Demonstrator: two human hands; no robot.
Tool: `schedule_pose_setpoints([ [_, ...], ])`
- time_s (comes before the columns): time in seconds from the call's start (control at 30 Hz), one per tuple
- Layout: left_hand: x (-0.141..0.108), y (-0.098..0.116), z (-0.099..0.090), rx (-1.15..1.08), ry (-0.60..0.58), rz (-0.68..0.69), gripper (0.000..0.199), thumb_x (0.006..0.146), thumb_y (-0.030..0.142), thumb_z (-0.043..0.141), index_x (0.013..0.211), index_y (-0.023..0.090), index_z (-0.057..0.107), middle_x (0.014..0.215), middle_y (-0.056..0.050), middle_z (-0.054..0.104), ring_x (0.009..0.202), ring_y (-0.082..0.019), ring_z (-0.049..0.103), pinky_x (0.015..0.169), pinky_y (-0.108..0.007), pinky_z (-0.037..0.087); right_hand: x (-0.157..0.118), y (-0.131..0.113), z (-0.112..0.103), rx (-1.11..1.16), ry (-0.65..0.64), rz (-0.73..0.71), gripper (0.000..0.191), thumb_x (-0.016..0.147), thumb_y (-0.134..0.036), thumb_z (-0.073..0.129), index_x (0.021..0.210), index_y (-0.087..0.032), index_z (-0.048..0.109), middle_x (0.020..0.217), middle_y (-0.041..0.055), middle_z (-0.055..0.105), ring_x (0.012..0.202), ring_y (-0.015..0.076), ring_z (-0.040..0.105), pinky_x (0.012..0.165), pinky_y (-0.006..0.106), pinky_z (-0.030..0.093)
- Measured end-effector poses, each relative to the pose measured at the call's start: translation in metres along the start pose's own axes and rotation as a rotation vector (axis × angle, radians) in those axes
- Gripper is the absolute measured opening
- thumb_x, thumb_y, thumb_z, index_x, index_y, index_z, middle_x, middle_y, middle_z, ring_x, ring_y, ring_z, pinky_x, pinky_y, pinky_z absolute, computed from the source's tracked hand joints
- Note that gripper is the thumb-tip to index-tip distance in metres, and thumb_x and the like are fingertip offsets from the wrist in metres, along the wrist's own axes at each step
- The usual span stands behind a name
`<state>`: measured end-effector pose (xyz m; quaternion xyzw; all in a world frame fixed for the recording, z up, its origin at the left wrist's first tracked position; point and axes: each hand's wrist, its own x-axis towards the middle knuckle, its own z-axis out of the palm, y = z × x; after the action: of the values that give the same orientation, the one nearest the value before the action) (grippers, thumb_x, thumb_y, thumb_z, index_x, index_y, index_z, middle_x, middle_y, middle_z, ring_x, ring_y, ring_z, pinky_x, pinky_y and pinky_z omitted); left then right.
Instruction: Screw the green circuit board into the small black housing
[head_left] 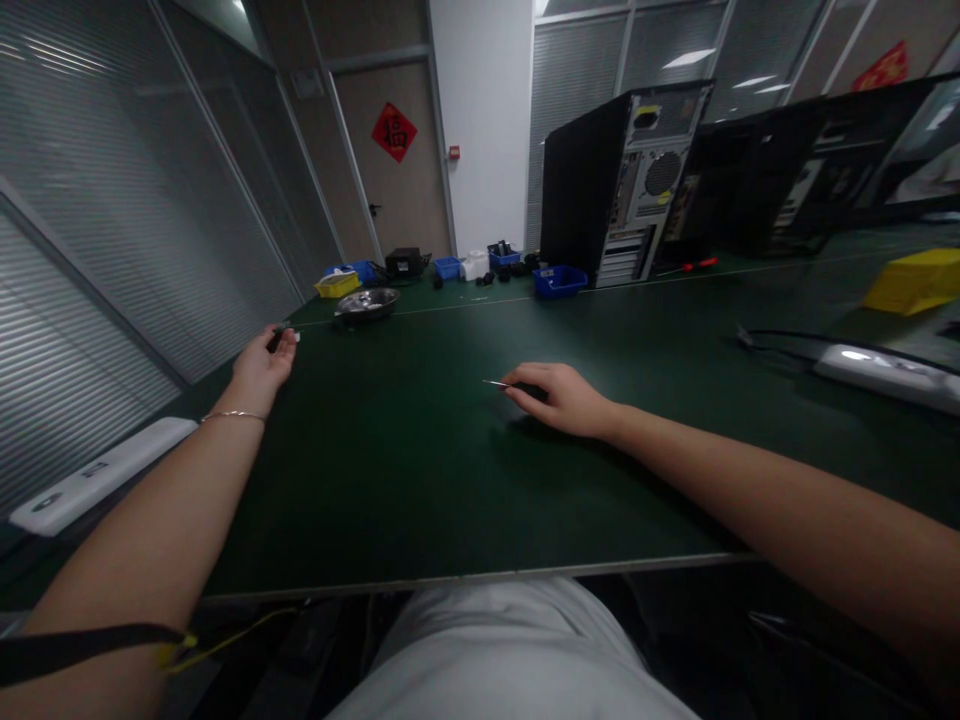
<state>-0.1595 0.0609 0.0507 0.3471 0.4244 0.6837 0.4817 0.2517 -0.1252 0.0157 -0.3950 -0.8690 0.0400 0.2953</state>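
My left hand (pixel 262 362) is stretched out over the left side of the green table (pixel 390 450). Its fingers are closed round a small dark object (pixel 279 336) with a pale bit at its edge; its kind is too small to make out. Over the table's middle, my right hand (pixel 566 400) pinches a thin metal rod with a pointed tip (pixel 493 383) between thumb and fingers. The tip points left, and the rest of the rod is hidden in the hand. Beyond my left hand stands a round metal bowl (pixel 367 304).
Small blue bins (pixel 559 282), a yellow tray (pixel 337 285) and a black box (pixel 405 262) line the back. A computer tower (pixel 585 190) stands back right. White power strips (pixel 105 475) lie at both sides, and a yellow block (pixel 915 280) sits far right.
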Motion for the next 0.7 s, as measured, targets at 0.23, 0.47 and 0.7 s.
schedule_pose_setpoints([
  [0.23,-0.0002,-0.005,-0.0033,-0.05,0.224,-0.045,0.033,0.091,0.029,0.057,0.121,0.015,0.055,0.119,-0.01,0.058,0.099,-0.023,0.061,0.083,-0.043,0.053,0.0002,0.0012,0.0006,0.0,-0.006,-0.011,0.02,0.093,-0.025,0.05,0.104,-0.017,0.064,0.092,0.0072,0.068,0.077,0.0181,0.062,0.067,0.027,0.044],
  [0.47,-0.0051,-0.003,0.0006,-0.062,0.213,-0.016,0.032,0.091,0.029,0.057,0.12,0.015,0.055,0.118,-0.01,0.059,0.098,-0.022,0.062,0.082,-0.042,0.053,0.0003,0.001,-0.0002,0.007,-0.018,-0.024,0.02,0.093,-0.026,0.049,0.105,-0.017,0.063,0.093,0.0071,0.067,0.079,0.0182,0.062,0.069,0.028,0.046],
  [0.7,0.0038,-0.0037,-0.0051,-0.096,0.199,0.043,0.032,0.091,0.029,0.056,0.119,0.015,0.055,0.118,-0.01,0.059,0.098,-0.022,0.061,0.082,-0.042,0.053,-0.0007,0.0016,-0.0005,-0.003,-0.027,-0.026,0.021,0.094,-0.025,0.049,0.107,-0.017,0.063,0.095,0.0076,0.067,0.079,0.0183,0.062,0.07,0.029,0.046],
])
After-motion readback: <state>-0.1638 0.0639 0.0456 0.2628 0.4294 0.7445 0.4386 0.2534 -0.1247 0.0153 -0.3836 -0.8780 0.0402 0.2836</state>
